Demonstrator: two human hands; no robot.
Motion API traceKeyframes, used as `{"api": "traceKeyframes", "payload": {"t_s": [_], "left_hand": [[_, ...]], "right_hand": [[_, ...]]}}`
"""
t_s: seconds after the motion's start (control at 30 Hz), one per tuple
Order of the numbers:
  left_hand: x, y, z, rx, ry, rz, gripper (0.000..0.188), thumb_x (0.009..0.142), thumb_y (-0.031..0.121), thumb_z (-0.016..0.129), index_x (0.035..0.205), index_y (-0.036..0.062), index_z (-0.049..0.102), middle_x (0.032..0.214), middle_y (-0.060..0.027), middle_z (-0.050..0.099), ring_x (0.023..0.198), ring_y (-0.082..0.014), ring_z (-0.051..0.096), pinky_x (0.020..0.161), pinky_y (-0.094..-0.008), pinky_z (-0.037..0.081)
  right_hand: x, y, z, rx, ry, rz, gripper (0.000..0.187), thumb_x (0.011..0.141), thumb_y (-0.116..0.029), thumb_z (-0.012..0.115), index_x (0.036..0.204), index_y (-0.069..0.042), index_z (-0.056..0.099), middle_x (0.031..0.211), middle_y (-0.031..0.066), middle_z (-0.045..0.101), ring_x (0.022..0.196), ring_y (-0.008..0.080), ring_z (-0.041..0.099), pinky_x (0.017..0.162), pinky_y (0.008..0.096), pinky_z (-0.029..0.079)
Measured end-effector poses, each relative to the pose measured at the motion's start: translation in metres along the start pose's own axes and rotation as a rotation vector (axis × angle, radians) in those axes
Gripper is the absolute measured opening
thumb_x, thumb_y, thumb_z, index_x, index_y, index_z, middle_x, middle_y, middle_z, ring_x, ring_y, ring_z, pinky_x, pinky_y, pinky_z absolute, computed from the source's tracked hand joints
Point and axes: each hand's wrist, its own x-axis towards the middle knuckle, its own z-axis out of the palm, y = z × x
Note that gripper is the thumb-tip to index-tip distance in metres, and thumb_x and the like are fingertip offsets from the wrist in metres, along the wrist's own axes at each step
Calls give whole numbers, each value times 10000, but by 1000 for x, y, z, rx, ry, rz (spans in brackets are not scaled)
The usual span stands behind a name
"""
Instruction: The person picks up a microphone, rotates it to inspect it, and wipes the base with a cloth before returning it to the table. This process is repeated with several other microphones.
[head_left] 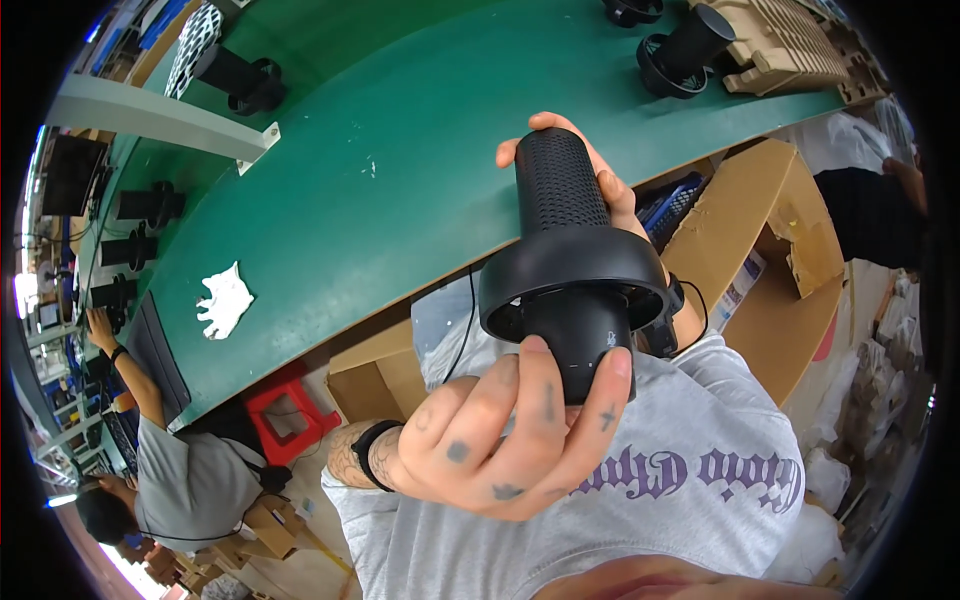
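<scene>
Held up in front of my grey shirt is a black desktop microphone (565,190) with a perforated mesh cylinder, a wide ring round its middle and a smooth lower body. My left hand (490,430) grips this lower body, fingertips and thumb pressed on its face near small markings. Behind the mesh end, my right hand (615,190) wraps round it; its palm is mostly hidden by the microphone. The mesh end points away from me, over the green table's near edge.
On the green table (350,220) lie a white glove (225,300) and similar black units (690,45). A grey metal post (160,115) meets the tabletop. Moulded cardboard trays (780,45) sit far right. Beside me stand an open carton (760,250) and a red stool (285,415). A co-worker (205,475) works at left.
</scene>
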Motion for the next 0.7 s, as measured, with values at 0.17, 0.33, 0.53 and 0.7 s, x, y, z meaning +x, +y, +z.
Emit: {"api": "traceKeyframes", "payload": {"t_s": [0.17, 0.33, 0.53, 0.7], "left_hand": [[4, 2, -2, 11, -24, 40, 233, 810, 293, 634, 1012, 214, 720, 946, -139, 626, 606, -138, 504, 461, -207, 384], [7, 10, -1, 36, -37, 35, 273, 758, 247, 635, 1019, 280, 704, 978, -90, 617, 662, -135, 494, 477, -216, 362], [9, 18, 0, 41, -82, 20, 217, 712, 200, 628, 903, 298, 663, 984, 57, 623, 738, -172, 512, 555, -255, 337], [12, 12, 3, 35, -103, 35, 156, 695, 241, 624, 843, 287, 645, 953, 119, 624, 771, -184, 531, 573, -261, 327]], "right_hand": [[-1, -1, -10, -1, -20, -4, 826, 734, -466, 716, 1330, -23, 355, 1204, 232, 479, 902, 181, 608, 752, 289, 560], [-1, 0, -15, 32, -47, -18, 845, 718, -458, 725, 1338, -19, 353, 1207, 252, 477, 929, 197, 604, 777, 309, 560], [-3, 4, -15, 65, -34, -3, 853, 719, -449, 731, 1348, -27, 340, 1215, 241, 473, 940, 197, 611, 784, 312, 565], [-1, 6, -18, 62, -29, 11, 859, 726, -454, 722, 1355, -24, 324, 1223, 235, 473, 968, 208, 615, 802, 318, 561]]}}
